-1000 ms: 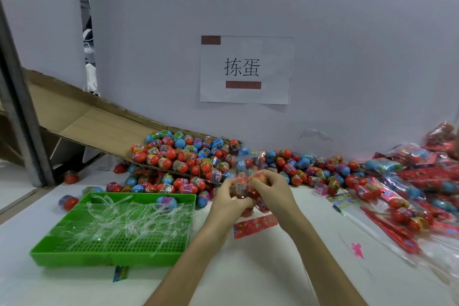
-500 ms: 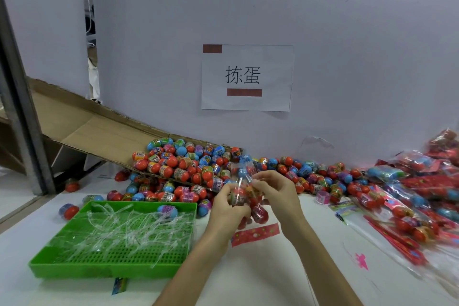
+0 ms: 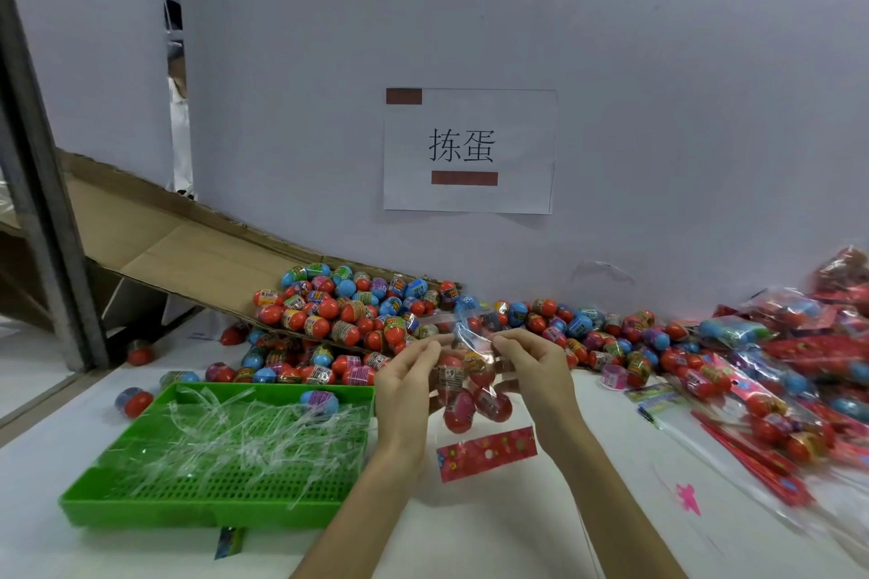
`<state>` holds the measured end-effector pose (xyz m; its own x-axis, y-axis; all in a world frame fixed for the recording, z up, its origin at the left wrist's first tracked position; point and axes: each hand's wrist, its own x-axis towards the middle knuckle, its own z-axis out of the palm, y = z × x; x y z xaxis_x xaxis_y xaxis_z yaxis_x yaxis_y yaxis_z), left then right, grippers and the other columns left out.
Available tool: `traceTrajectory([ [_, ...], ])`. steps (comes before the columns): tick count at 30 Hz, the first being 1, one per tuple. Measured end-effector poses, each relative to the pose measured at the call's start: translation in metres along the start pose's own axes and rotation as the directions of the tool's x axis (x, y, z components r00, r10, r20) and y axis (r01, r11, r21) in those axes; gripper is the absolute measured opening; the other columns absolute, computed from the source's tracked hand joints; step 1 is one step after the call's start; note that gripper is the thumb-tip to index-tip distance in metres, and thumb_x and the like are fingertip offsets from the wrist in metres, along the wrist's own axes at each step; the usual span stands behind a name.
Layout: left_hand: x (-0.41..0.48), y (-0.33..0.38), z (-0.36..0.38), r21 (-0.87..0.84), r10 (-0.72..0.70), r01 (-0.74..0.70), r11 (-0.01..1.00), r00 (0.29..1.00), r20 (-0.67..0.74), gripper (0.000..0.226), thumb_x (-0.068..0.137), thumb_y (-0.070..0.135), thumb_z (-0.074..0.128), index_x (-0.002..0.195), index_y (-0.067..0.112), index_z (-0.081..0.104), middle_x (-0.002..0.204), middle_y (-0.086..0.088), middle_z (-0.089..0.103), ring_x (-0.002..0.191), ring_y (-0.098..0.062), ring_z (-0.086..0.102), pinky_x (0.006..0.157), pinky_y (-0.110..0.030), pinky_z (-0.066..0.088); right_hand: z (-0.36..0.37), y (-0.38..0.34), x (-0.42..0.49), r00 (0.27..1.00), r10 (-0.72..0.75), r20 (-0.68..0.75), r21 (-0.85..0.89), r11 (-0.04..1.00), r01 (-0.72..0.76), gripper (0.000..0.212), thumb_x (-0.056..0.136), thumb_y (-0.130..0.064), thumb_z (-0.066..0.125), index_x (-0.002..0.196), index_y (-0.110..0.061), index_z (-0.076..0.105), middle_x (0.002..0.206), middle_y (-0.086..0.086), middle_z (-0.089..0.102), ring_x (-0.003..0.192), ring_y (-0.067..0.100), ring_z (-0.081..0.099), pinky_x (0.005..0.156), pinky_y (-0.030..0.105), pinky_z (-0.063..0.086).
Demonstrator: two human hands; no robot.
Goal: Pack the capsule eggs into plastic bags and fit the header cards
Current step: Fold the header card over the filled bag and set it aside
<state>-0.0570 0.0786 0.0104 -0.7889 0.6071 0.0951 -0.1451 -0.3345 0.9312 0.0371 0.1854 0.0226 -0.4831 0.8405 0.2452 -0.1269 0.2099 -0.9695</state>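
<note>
A clear plastic bag (image 3: 470,386) with several red capsule eggs hangs between my hands above the white table. My left hand (image 3: 408,383) pinches the bag's top at the left, and my right hand (image 3: 533,371) pinches it at the right. A red header card (image 3: 486,454) with small printed shapes lies flat on the table just below the bag. Behind my hands a big pile of loose capsule eggs (image 3: 348,310), red, blue and purple, spills off a cardboard ramp (image 3: 188,249).
A green plastic tray (image 3: 141,496) full of clear strips, with one blue egg in it, sits at the left. Packed bags with red cards (image 3: 794,381) are heaped at the right. A paper sign (image 3: 470,150) hangs on the grey wall.
My hands have lifted and moved apart at the bag's top, so the bag with its eggs now hangs lower between them. The camera has tilted a little.
</note>
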Motion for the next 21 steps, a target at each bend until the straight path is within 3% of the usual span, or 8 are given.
traceTrajectory([
  [3, 0.0, -0.001, 0.001, -0.048, -0.017, 0.016, 0.999, 1.0, -0.019, 0.023, 0.102, 0.021, 0.062, 0.095, 0.027, 0.083, 0.093, -0.006, 0.08, 0.083, -0.021, 0.077, 0.061, -0.023, 0.058, -0.001, 0.0, 0.0, 1.0, -0.006, -0.023, -0.027, 1.0, 0.005, 0.028, 0.099, -0.018, 0.064, 0.076, -0.027, 0.077, 0.072, -0.006, 0.073, 0.065, 0.003, 0.065, 0.061, 0.022, 0.05],
  [7, 0.003, -0.003, -0.001, -0.097, -0.043, 0.038, 0.995, 0.998, -0.044, 0.023, 0.1, 0.018, 0.061, 0.096, 0.02, 0.083, 0.097, -0.007, 0.08, 0.09, -0.023, 0.078, 0.065, -0.026, 0.06, 0.002, 0.002, -0.001, 0.998, -0.055, 0.005, -0.092, 0.994, 0.056, 0.027, 0.099, -0.016, 0.064, 0.079, -0.028, 0.076, 0.072, -0.008, 0.073, 0.066, -0.003, 0.065, 0.056, 0.011, 0.047],
  [12, 0.005, -0.006, -0.003, -0.093, -0.057, 0.05, 0.994, 0.996, -0.073, 0.02, 0.1, 0.019, 0.065, 0.094, 0.022, 0.084, 0.09, -0.003, 0.081, 0.084, -0.015, 0.078, 0.062, -0.022, 0.059, 0.005, 0.01, -0.001, 0.975, -0.216, -0.052, -0.29, 0.938, 0.192, 0.013, 0.092, -0.017, 0.074, 0.092, -0.026, 0.065, 0.081, -0.005, 0.067, 0.073, 0.003, 0.062, 0.064, 0.019, 0.052],
  [14, 0.003, -0.007, -0.002, -0.058, -0.029, 0.025, 0.998, 0.997, -0.071, 0.019, 0.101, 0.02, 0.066, 0.093, 0.024, 0.082, 0.088, 0.001, 0.081, 0.083, -0.01, 0.077, 0.061, -0.017, 0.057, 0.006, 0.011, -0.001, 0.951, -0.296, -0.091, -0.322, 0.912, 0.253, 0.027, 0.088, -0.013, 0.079, 0.091, -0.028, 0.056, 0.077, -0.003, 0.06, 0.067, 0.001, 0.056, 0.061, 0.016, 0.049],
  [17, 0.0, -0.007, 0.001, -0.007, 0.029, -0.03, 1.0, 0.999, -0.024, 0.017, 0.103, 0.021, 0.063, 0.102, 0.026, 0.079, 0.093, 0.004, 0.081, 0.092, -0.009, 0.076, 0.075, -0.019, 0.059, 0.008, 0.011, -0.004, 0.887, -0.454, -0.078, -0.418, 0.823, 0.385, 0.04, 0.083, 0.004, 0.077, 0.084, -0.029, 0.054, 0.076, -0.007, 0.055, 0.067, 0.004, 0.053, 0.059, 0.013, 0.045],
  [21, 0.001, -0.008, 0.001, 0.04, 0.102, -0.102, 0.994, 0.995, 0.012, 0.016, 0.102, 0.017, 0.064, 0.113, 0.022, 0.075, 0.096, 0.002, 0.081, 0.096, -0.003, 0.075, 0.082, -0.016, 0.056, 0.013, 0.011, -0.009, 0.798, -0.603, -0.019, -0.478, 0.706, 0.522, 0.03, 0.08, 0.011, 0.075, 0.082, -0.017, 0.064, 0.082, -0.01, 0.055, 0.074, 0.007, 0.055, 0.06, 0.012, 0.045],
])
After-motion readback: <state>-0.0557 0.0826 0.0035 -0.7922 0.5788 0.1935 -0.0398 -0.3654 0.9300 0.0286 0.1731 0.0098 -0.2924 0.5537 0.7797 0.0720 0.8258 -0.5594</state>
